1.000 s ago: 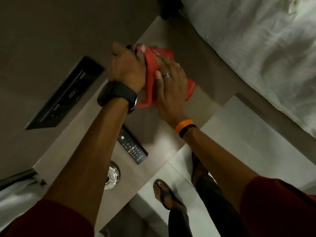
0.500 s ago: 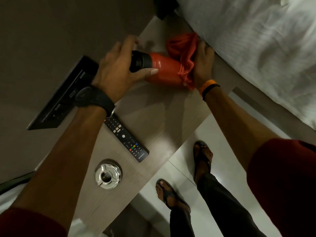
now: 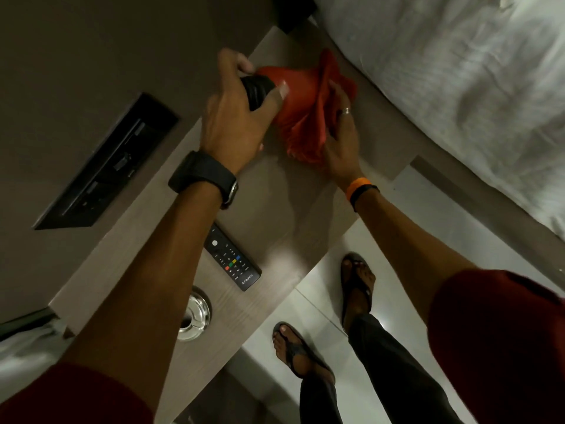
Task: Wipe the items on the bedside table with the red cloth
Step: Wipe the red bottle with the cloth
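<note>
A red bottle (image 3: 290, 87) with a black cap is held tilted over the far end of the wooden bedside table (image 3: 275, 215). My left hand (image 3: 235, 117) grips it around the cap end. My right hand (image 3: 341, 139) presses the red cloth (image 3: 308, 130) against the bottle's lower body, and the cloth hides much of it. A black remote control (image 3: 234, 261) lies flat on the table near my left forearm. A shiny metal ashtray (image 3: 195, 316) sits closer to me, partly hidden by that forearm.
A white bed (image 3: 458, 87) runs along the right of the table. A black socket panel (image 3: 104, 166) is set in the wall on the left. My sandalled feet (image 3: 356, 286) stand on the pale tiled floor in front of the table.
The cloth and my right hand have slid from the bottle's far end down along its body toward me. My left hand has kept its grip on the cap end.
</note>
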Motion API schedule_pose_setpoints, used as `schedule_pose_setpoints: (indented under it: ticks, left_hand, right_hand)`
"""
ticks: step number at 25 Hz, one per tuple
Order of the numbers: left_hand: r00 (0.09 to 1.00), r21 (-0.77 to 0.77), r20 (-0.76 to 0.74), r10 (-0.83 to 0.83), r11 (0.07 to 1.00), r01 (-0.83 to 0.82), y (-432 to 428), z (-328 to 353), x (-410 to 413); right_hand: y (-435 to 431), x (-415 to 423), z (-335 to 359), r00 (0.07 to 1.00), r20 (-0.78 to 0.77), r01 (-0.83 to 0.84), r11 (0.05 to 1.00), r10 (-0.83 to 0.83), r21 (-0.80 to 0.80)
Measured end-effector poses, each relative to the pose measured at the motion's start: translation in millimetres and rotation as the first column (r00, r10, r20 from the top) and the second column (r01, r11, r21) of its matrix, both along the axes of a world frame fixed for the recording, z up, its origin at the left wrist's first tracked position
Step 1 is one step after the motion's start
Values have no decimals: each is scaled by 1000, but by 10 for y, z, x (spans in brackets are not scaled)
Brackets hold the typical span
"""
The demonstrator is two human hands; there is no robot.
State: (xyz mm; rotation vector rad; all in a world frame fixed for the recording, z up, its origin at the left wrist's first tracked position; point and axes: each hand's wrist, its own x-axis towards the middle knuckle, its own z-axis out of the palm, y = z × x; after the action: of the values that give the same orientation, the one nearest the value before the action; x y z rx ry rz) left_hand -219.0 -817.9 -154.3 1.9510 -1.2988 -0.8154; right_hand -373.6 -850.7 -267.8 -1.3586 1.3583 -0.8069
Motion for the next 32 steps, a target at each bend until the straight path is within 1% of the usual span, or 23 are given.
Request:
schedule_pose_setpoints:
  ticks: [1,2,4,5,6,7,9,10,12,13,14,16,17,19,21,23,24,26,28,29,30,32]
  left_hand:
    - [999,-19,-20,45,999,-45,-6,0,-16]
    - [993,-5,-48,112,994,-113,-20,17,-17]
    - [969,74,-76,235,970,-230,-90,52,59]
    - [959,123,-65,276,956,-267,-138,77,118]
    - [951,183,-55,305,939,-290,-184,107,181]
    - [942,252,-58,330,918,-306,-216,139,246]
    - [928,390,-101,358,873,-294,-257,197,341]
    - [926,444,-117,358,853,-274,-267,217,371]
    - [951,513,-72,300,829,-222,-286,222,402]
    - [955,528,-61,289,822,-215,-306,230,404]
    - [944,537,-80,321,812,-231,-324,246,405]
    - [902,568,-171,397,788,-239,-351,314,388]
    - [892,578,-222,393,790,-204,-354,358,361]
    - [892,560,-304,334,820,-116,-332,438,254]
    - [897,529,-331,292,845,-80,-282,494,109]
    - [886,507,-353,302,857,-91,-212,525,-44]
    - [888,493,-340,311,863,-113,-170,526,-131]
    - [921,455,-245,302,875,-165,-95,488,-317]
    - [954,410,-99,281,885,-218,-52,442,-509]
    - [956,383,-53,287,890,-246,-38,421,-597]
    - [951,361,-47,306,893,-270,-29,405,-676]
    - [932,328,-95,350,895,-302,-17,398,-773]
  right_hand:
    - [-17,20,35,999,23,26,1000,-25,-2]
    - [4,70,115,997,56,56,998,-55,-16]
    - [121,150,243,988,140,83,994,-72,-73]
    - [210,175,267,986,163,56,992,-37,-116]
    - [314,196,299,989,148,-3,983,31,-186]
    - [409,211,319,988,97,-93,957,123,-274]
    - [518,227,317,953,-77,-296,855,292,-425]
    - [506,237,283,933,-170,-360,824,317,-437]
    - [387,208,180,919,-284,-367,859,275,-357]
    - [310,163,108,914,-304,-366,872,270,-325]
    - [237,98,28,905,-306,-388,868,295,-310]
    - [82,-112,-117,867,-318,-464,853,383,-237]
    - [4,-223,-168,841,-342,-495,852,419,-173]
    - [-127,-398,-212,795,-395,-528,846,461,-75]
    - [-190,-456,-204,779,-451,-524,847,436,-85]
    - [-193,-408,-139,781,-513,-495,854,356,-160]
    - [-182,-384,-93,779,-542,-479,857,315,-190]
    - [-129,-418,10,776,-575,-441,875,260,-199]
    - [20,-579,103,786,-569,-380,915,242,-136]
    - [123,-689,148,802,-548,-342,935,239,-92]
    - [242,-805,196,819,-519,-310,950,244,-42]
    - [494,-996,286,849,-446,-282,957,284,73]
